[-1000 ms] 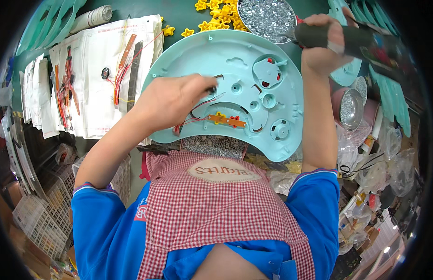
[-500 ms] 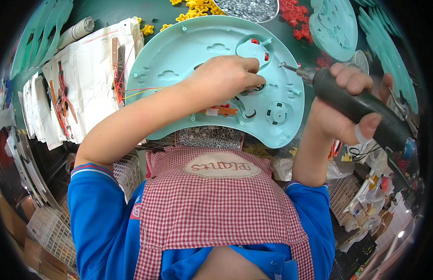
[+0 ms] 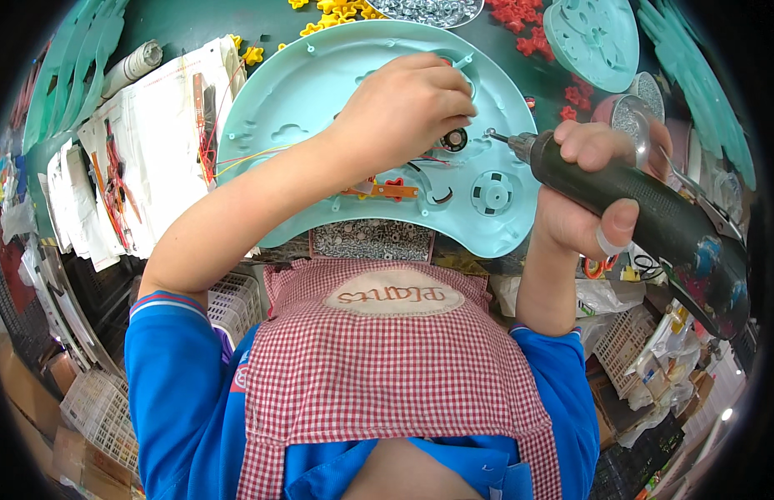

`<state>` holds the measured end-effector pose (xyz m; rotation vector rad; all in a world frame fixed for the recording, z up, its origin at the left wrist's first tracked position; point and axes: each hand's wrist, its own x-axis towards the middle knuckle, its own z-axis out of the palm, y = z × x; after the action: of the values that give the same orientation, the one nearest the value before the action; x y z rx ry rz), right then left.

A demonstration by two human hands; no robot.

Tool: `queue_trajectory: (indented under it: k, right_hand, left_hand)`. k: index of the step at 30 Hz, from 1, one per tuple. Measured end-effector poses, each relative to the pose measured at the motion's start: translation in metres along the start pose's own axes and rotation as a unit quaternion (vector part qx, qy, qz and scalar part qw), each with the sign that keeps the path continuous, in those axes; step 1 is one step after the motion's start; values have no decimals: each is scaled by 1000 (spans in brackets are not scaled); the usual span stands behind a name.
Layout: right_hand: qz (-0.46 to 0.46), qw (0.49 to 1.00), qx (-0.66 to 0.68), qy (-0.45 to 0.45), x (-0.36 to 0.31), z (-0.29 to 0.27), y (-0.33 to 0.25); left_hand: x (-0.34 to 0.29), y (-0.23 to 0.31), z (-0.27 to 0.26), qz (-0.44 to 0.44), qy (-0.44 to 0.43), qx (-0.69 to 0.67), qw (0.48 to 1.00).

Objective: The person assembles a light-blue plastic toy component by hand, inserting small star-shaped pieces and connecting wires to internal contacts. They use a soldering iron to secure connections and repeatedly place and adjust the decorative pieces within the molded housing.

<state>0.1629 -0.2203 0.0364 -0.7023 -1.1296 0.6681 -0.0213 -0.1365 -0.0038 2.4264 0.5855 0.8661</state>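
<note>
A curved light-teal plastic shell lies hollow side up in front of me. My left hand reaches over it, fingers curled together near the round recess at its far right; what they pinch is hidden. Just below those fingers a small round black speaker sits in the shell. My right hand grips a black electric screwdriver, its bit pointing left over the shell with a small screw at the tip. Metal scissors-like blades show beside that hand. An orange circuit strip with thin wires lies in the shell.
White packets with wired strips lie on the left. Yellow star pieces, a bowl of screws and red pieces are at the back. More teal parts stand back right. A screw tray sits before my apron.
My left hand has moved away from me, from over the speaker toward the round recess, uncovering the speaker. The screwdriver has shifted slightly left and nearer. The whole view has shifted a little.
</note>
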Motion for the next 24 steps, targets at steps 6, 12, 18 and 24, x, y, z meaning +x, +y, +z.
queue_trajectory:
  k: [6, 12, 18, 24]
  right_hand:
    - [18, 999, -8, 40, 4, 4, -4]
    - [5, 1000, 5, 12, 3, -4, -13]
    - [2, 995, 81, -59, 3, 3, -21]
    - [14, 995, 84, -54, 2, 11, -23]
  left_hand:
    - [15, 1, 29, 26, -54, 16, 998]
    - [15, 4, 15, -64, -87, -78, 991]
    - [8, 26, -16, -274, -123, -287, 910]
    - [0, 24, -17, -286, -102, -324, 896]
